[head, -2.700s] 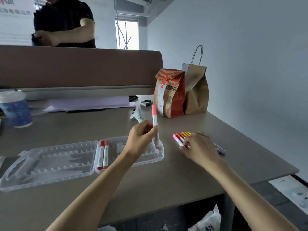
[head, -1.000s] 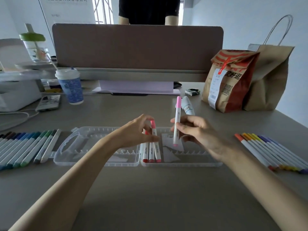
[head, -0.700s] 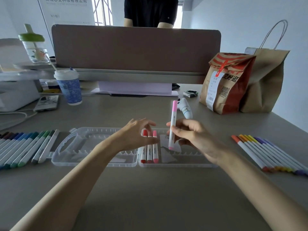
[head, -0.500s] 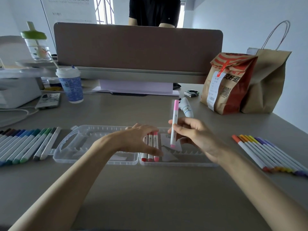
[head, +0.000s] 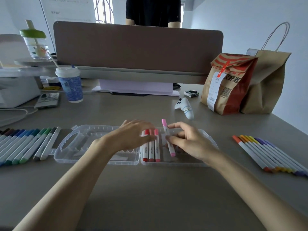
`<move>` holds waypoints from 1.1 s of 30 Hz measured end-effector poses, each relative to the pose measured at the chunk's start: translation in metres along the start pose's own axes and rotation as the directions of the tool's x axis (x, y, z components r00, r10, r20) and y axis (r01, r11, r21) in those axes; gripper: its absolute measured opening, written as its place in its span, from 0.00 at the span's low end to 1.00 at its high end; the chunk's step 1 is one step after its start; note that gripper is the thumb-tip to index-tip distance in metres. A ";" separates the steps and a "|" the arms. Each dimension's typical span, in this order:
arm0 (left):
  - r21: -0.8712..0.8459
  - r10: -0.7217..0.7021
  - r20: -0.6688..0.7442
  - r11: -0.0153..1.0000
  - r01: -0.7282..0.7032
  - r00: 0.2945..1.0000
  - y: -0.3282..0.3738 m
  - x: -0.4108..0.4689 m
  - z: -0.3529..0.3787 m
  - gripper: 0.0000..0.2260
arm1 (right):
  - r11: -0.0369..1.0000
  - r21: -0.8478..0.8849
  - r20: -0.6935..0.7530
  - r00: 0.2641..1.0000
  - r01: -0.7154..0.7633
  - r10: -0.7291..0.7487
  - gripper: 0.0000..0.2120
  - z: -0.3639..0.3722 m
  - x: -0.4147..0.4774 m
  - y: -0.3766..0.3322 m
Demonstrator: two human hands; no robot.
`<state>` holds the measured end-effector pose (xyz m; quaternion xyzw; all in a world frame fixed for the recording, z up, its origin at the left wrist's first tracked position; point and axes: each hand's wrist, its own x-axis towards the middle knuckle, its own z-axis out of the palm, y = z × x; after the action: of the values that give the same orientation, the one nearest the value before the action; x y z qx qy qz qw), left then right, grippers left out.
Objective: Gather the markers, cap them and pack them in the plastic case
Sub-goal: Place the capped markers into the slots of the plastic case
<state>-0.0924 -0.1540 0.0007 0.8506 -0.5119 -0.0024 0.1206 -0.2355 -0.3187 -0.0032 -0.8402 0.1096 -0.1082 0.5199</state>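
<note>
Lowered from its upright pose of half a second ago, the pink-capped white marker [head: 168, 139] is now slanting into the right half of the clear plastic hinged case [head: 66, 148]. The right hand [head: 188, 144] is pinching its middle between thumb and fingertips. The left hand [head: 133, 135] is lying flat-fingered, holding nothing, across three red and pink-capped markers [head: 151, 148] just beside it. Bare slots are running toward the case's right wall, partly under the right hand. A blue-and-green marker row [head: 21, 144] is lying left of the case, an orange-to-purple marker row [head: 266, 154] well right. A white game controller [head: 185, 108] is lying behind, apart.
</note>
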 end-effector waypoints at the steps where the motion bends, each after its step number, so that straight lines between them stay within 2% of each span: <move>1: 0.031 0.003 -0.084 1.000 -0.001 0.996 -0.004 0.001 0.000 0.21 | 1.000 -0.005 -0.011 1.000 -0.003 0.003 0.15 0.003 0.001 -0.001; 2: 0.055 0.005 -0.143 0.999 0.002 0.990 -0.006 0.001 0.000 0.18 | 1.000 -0.021 -0.023 1.000 -0.003 0.003 0.15 0.006 0.003 0.000; 4: 0.081 0.008 -0.174 0.997 0.006 0.985 -0.009 0.000 0.001 0.15 | 0.997 -0.076 -0.042 0.999 -0.006 0.003 0.15 0.010 0.007 -0.001; 10: 0.079 0.010 -0.090 0.997 -0.003 0.996 -0.008 0.002 0.004 0.16 | 0.984 -0.178 -0.063 0.998 -0.028 0.017 0.15 0.013 0.013 0.003; 22: 0.082 -0.005 -0.083 0.997 0.012 0.997 -0.010 0.004 0.007 0.15 | 0.895 -0.431 -0.033 0.989 0.114 -0.142 0.10 0.016 0.010 0.007; 27: 0.030 -0.004 -0.086 1.000 0.007 0.996 -0.011 0.005 0.009 0.15 | 0.863 -0.481 -0.026 0.981 0.156 -0.192 0.10 0.020 0.009 0.011; 33: 0.039 0.008 -0.100 0.999 -0.004 0.995 -0.007 0.001 0.008 0.14 | 0.870 -0.448 -0.008 0.972 0.207 -0.236 0.10 0.016 0.008 0.013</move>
<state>-0.0872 -0.1533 -0.0081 0.8502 -0.5077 0.0506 0.1300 -0.2243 -0.3133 -0.0214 -0.9397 0.0503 -0.1652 0.2950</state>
